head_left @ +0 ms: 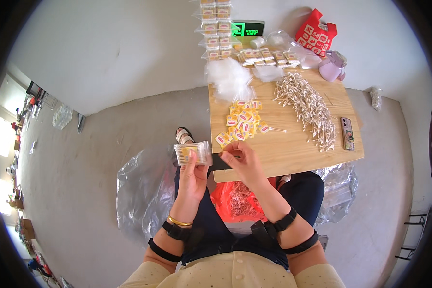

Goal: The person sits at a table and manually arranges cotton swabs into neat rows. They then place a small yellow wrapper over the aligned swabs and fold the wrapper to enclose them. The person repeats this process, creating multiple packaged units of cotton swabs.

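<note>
Many filled packets (269,57) are lying finished at frame top while the left hand (193,175) is pinching one clear packet (192,153), the right hand (242,161) is pressing its fingertips together, and loose cotton swabs (309,108) are remaining unpacked.

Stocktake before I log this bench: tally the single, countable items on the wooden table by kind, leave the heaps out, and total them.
Phone: 1
Red bag: 1
Lilac jug: 1
Green-lit scale: 1
Total: 4
The cotton swabs and yellow sachets lie in heaps too dense to count. The left hand holds a clear packet.
</note>
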A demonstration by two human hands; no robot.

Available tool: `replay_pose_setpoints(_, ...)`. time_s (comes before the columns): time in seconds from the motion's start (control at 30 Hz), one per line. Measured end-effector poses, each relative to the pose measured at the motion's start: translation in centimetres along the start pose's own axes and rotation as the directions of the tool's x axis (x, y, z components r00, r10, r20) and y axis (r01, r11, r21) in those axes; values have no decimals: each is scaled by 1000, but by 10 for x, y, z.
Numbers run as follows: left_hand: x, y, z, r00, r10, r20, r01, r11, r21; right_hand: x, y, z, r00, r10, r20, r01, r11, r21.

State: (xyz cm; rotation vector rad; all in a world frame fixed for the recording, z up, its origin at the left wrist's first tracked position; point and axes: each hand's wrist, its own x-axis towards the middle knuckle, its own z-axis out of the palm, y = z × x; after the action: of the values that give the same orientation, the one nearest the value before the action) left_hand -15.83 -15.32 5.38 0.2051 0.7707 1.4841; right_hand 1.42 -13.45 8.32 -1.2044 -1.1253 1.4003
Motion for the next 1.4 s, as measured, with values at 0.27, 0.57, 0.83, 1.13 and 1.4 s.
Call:
replay_pose_setpoints(0.27,-25,-22,39,914,-279,295,290,957,6,-35,-32,-13,998,-59,8,59,998,-13)
replay_pose_setpoints(0.57,-45,20,53,822,-37,568,-410,653,636,-79,-77,-74,936,-346,60,338,840,-425)
replay_pose_setpoints(0.83,-65,12,102,750,1,661,-635,279,720,-92,-78,-90,946,-321,34,312,882,-352)
replay_pose_setpoints(1.13,-54,-9,91,831,-45,555,-451,529,719,-78,-42,-99,972,-231,-40,230,973,-20)
replay_pose_setpoints(1.4,-41,-16,82,832,-6,554,-456,562,690,-64,-39,-106,946,-323,-10,314,927,-207)
